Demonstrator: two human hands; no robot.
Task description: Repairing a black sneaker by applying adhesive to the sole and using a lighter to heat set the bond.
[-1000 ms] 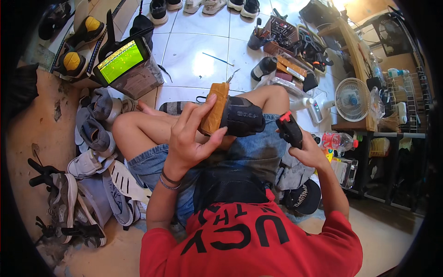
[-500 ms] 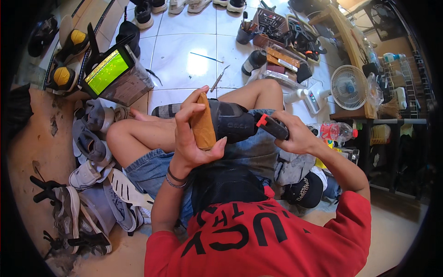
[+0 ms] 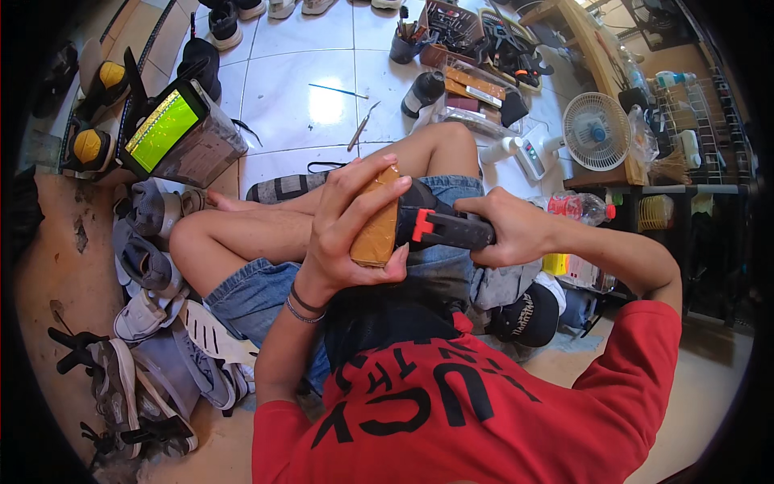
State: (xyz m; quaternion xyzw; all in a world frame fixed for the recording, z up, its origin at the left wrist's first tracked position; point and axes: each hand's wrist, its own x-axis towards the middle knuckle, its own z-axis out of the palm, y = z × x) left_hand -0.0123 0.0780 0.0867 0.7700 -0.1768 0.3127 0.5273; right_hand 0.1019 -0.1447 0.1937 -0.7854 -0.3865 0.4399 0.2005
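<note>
My left hand (image 3: 334,222) is closed around a tan, tape-wrapped block (image 3: 377,219), pressing it against a black shoe (image 3: 415,202) above my lap. The shoe lies mostly behind the block and my fingers. In my right hand (image 3: 516,230) is a black clamp (image 3: 455,231) with red tips, my fingers wrapped round its handle. The clamp's red end is at the shoe, just right of the block; whether it grips the shoe cannot be made out. A grey-and-black padded piece (image 3: 282,187) lies across my lower leg.
On the tiles ahead lie a thin blue stick (image 3: 339,90) and a craft knife (image 3: 364,127). A lit green screen (image 3: 164,131) leans on a box at left. Several shoes, some clamped (image 3: 109,371), crowd the left. A dark bottle (image 3: 423,93), tool basket (image 3: 451,32) and fan (image 3: 596,131) stand right.
The block and shoe have turned so the shoe points more toward me and away from view. My right hand has brought the clamp's red tips left, up to the shoe. The view has shifted slightly.
</note>
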